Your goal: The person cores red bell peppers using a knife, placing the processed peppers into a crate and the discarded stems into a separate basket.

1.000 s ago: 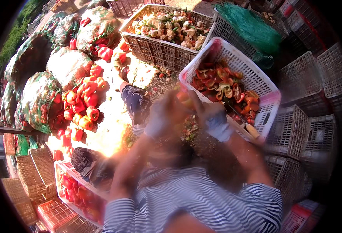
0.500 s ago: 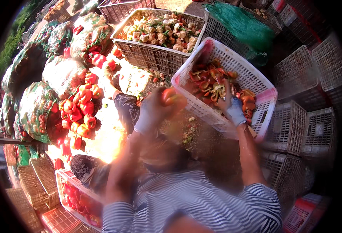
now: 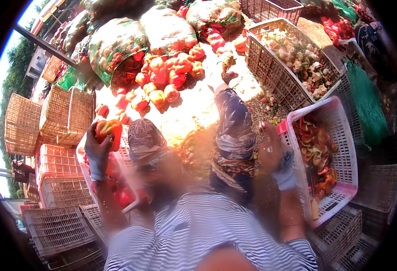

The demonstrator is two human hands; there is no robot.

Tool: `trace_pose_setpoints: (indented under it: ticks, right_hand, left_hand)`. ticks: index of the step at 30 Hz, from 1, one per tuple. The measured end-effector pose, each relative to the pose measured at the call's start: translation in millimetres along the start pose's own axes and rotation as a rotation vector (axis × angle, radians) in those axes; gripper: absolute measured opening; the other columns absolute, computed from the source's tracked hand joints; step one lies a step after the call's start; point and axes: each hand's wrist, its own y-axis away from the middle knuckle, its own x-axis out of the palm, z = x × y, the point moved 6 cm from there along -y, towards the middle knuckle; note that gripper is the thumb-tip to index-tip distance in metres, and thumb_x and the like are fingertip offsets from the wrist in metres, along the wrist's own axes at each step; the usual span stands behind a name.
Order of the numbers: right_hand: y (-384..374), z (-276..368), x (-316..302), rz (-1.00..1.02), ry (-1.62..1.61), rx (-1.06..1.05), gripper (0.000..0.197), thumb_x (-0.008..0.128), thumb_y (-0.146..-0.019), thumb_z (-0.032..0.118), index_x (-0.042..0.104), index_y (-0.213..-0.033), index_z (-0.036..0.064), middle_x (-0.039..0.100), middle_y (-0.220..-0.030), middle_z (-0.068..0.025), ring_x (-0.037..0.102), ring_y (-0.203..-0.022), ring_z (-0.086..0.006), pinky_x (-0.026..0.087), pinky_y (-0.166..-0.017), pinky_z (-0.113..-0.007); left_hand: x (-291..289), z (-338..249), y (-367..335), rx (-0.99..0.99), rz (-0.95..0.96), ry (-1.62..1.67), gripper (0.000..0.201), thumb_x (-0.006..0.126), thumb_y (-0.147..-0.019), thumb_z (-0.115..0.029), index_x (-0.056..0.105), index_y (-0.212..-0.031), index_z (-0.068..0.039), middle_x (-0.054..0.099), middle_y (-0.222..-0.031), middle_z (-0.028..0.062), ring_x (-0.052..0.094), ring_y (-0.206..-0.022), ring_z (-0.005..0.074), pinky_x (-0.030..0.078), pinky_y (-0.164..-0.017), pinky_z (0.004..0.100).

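My left hand (image 3: 96, 151), in a grey-white work glove, is closed around a red bell pepper (image 3: 109, 131) with orange patches. It holds the pepper up beside a white plastic crate (image 3: 82, 156) with red peppers (image 3: 117, 180) inside, left of my legs. My right hand (image 3: 274, 153), gloved too, hovers just left of a white crate with pink-stained ends (image 3: 346, 151). Motion smears its fingers, so I cannot tell whether they hold anything. Pepper scraps (image 3: 313, 144) in red, orange and yellow lie in that crate. A small tan piece (image 3: 315, 210) rests at its near end.
Loose red peppers (image 3: 162, 74) lie heaped on the ground ahead, before bulging net sacks (image 3: 117, 47). A brown crate of pale cores and green bits (image 3: 255, 54) stands at the far right, near green netting (image 3: 365, 106). Stacked crates (image 3: 56, 113) line the left side.
The view has swung to the left. My left hand has carried the pepper from between the crates to the left crate. My right hand has come out of the scrap crate.
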Motion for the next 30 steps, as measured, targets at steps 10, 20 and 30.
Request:
trace_pose_setpoints:
  ticks: [10,20,30]
  right_hand:
    - [-89,55,75,0.182,-0.198,-0.200,0.052,0.067,-0.081,0.012,0.055,-0.131,0.0102,0.065,-0.071,-0.0104,0.062,-0.056,-0.0287,0.048,-0.051,-0.039]
    - [-130,68,191,0.477,-0.425,-0.085,0.056,0.067,-0.084,0.021,0.050,-0.136,0.0114,0.067,-0.070,-0.0136,0.068,-0.065,-0.0310,0.054,-0.060,-0.040]
    - [-111,42,268,0.563,-0.409,0.079,0.056,0.071,-0.080,0.015,0.054,-0.133,0.0105,0.064,-0.071,-0.0124,0.064,-0.061,-0.0277,0.049,-0.056,-0.040]
  left_hand:
    - [-22,337,263,-0.577,0.108,-0.600,0.070,0.056,-0.093,-0.050,0.039,-0.139,-0.001,0.046,-0.137,0.0279,0.055,-0.117,0.0424,0.046,-0.097,0.0450]
    - [1,202,69,-0.153,0.498,-0.740,0.063,0.065,-0.087,-0.041,0.050,-0.136,-0.004,0.060,-0.120,0.0237,0.063,-0.103,0.0365,0.051,-0.089,0.0435]
    - [330,331,-131,-0.830,0.259,0.178,0.094,0.072,-0.081,-0.053,0.027,-0.150,-0.006,0.053,-0.134,0.0228,0.056,-0.118,0.0371,0.046,-0.096,0.0433]
